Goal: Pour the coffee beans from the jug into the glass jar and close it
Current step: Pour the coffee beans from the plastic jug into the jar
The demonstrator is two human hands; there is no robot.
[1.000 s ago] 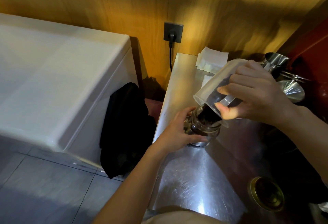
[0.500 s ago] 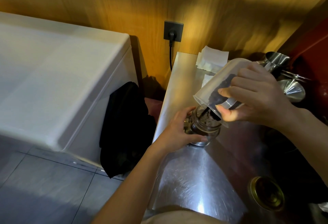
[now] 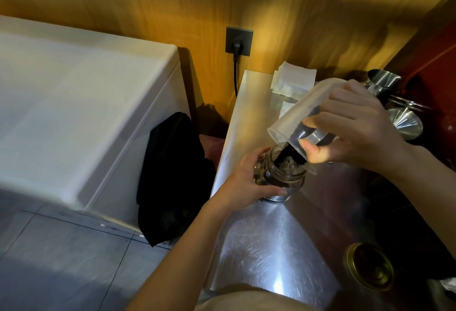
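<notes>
A translucent plastic jug (image 3: pixel 303 111) is tipped mouth-down over the glass jar (image 3: pixel 286 180), which stands on the steel counter (image 3: pixel 271 244). My right hand (image 3: pixel 355 125) grips the jug by its handle side. Dark coffee beans (image 3: pixel 286 156) stream from the jug's lip into the jar's open mouth. My left hand (image 3: pixel 244 177) wraps the jar's left side and holds it steady. The jar is partly filled with beans. A gold metal lid (image 3: pixel 370 265) lies upside down on the counter at the lower right, apart from both hands.
Steel cups and a funnel (image 3: pixel 404 123) stand at the counter's back right. Folded white paper (image 3: pixel 293 81) lies by the wooden wall. A white chest appliance (image 3: pixel 81 113) sits to the left, with black cloth (image 3: pixel 172 175) in the gap. A plugged socket (image 3: pixel 238 40) is on the wall.
The jug has tipped a little steeper and fewer beans remain inside it. The beans still flow into the jar. Both hands keep their grips in nearly the same place.
</notes>
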